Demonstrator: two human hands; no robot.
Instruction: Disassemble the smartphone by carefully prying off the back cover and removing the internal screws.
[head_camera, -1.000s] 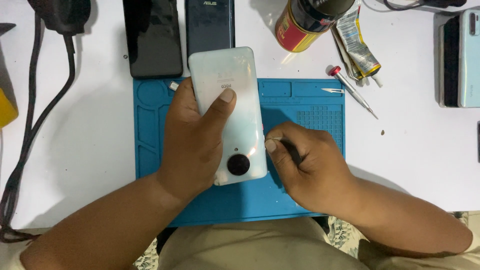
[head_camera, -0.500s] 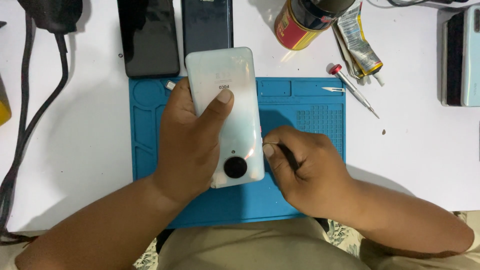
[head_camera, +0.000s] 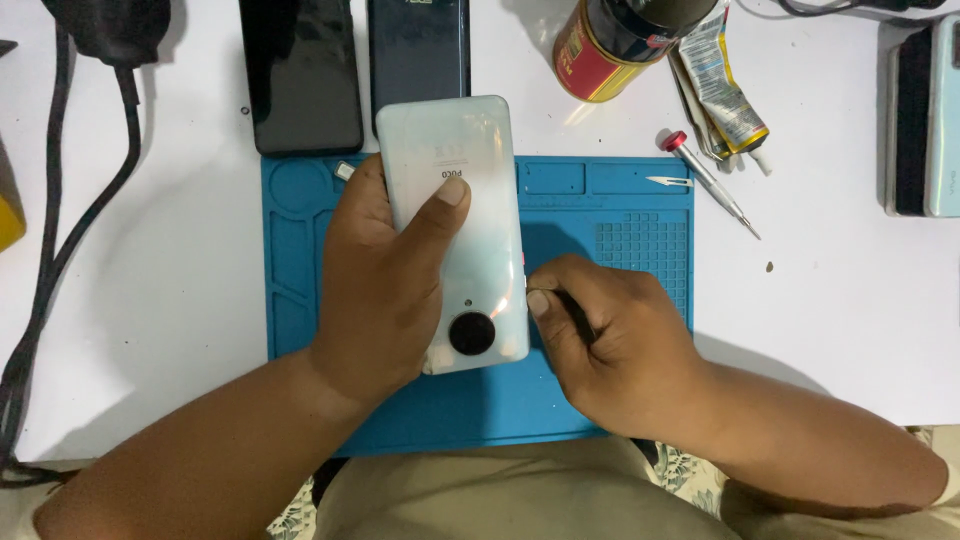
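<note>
— So, where's the phone right now?

— The pale white phone (head_camera: 455, 235) is face down over the blue work mat (head_camera: 610, 215), camera end near. The left hand (head_camera: 385, 290) wraps it from the left, forefinger laid flat across the back, the rest curled under, likely to steady it.

— And the other hand?

— The right hand (head_camera: 605, 345) sits at the phone's right edge, thumb and fingers pinching a thin dark tool (head_camera: 578, 318) against the seam, probably for leverage there.

— Can the tip be seen?

— No, it's hidden behind the thumb. Farther off, two dark phones (head_camera: 300, 75), a red-and-yellow can (head_camera: 600, 55) cut by the frame, a glue tube (head_camera: 730, 95) and a small screwdriver (head_camera: 705, 180) sit within reach.
</note>
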